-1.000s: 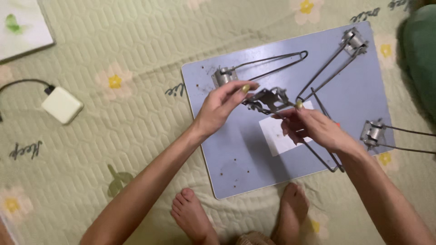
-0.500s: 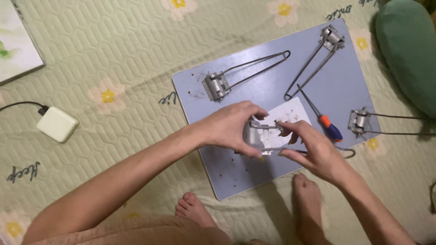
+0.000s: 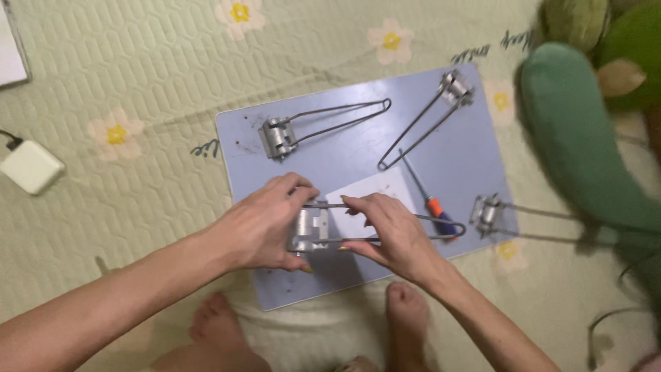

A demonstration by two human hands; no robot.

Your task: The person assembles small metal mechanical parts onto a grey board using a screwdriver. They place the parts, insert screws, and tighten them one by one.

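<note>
A metal clamp bracket with a long wire loop (image 3: 313, 229) lies near the front of the pale blue board (image 3: 475, 155). My left hand (image 3: 265, 224) grips its flat metal block end. My right hand (image 3: 385, 227) pinches the two wires just to the right of the block. The loop's rounded tip reaches out past my right hand to about the screwdriver's handle. A white paper sheet (image 3: 375, 187) lies under my hands. An orange-and-blue handled screwdriver (image 3: 430, 201) lies just right of my right hand.
Three similar wire clamps rest about the board: one at back left (image 3: 279, 136), one at back right (image 3: 454, 88), one off the right edge (image 3: 489, 212). A white charger box (image 3: 31, 167) lies far left. A green cushion (image 3: 585, 138) sits right. My bare feet (image 3: 406, 320) are below the board.
The camera view shifted left and down across the board. The clamp has come down flat near the board's front, with my hands settled on its block end and wires.
</note>
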